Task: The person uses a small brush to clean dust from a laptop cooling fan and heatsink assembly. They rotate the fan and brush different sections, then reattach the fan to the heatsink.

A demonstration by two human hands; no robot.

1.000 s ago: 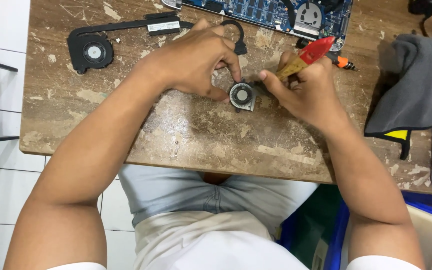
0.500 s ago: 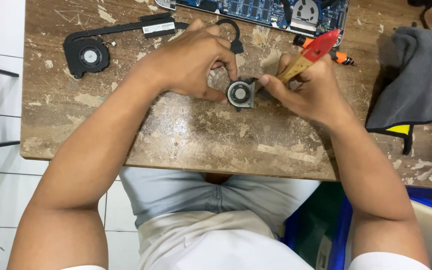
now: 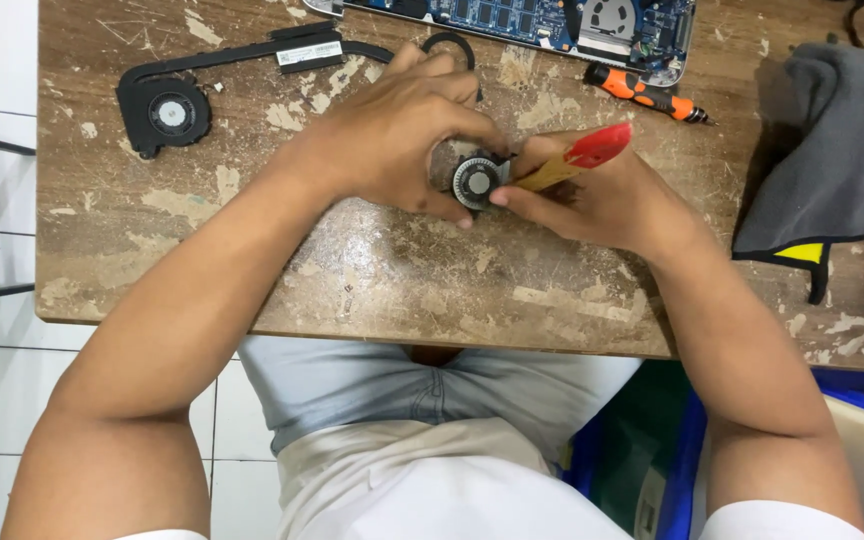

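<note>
Near the counter (image 3: 372, 280) middle, small round fan (image 3: 476, 183) pinched at its rim by left hand (image 3: 392, 140). Right hand (image 3: 592, 200) clamped on red-handled brush (image 3: 577, 160), also touching fan. Likely light, rigid plastic, fragile blades; best gripped by outer housing.

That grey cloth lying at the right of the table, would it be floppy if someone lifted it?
Probably floppy: the grey cloth lies in soft folds and sags over the wooden table, so it would likely droop when lifted. It looks light for its size, being thin. It is unlikely to roll or slide far, since it lies flat on rough, worn wood.
</note>
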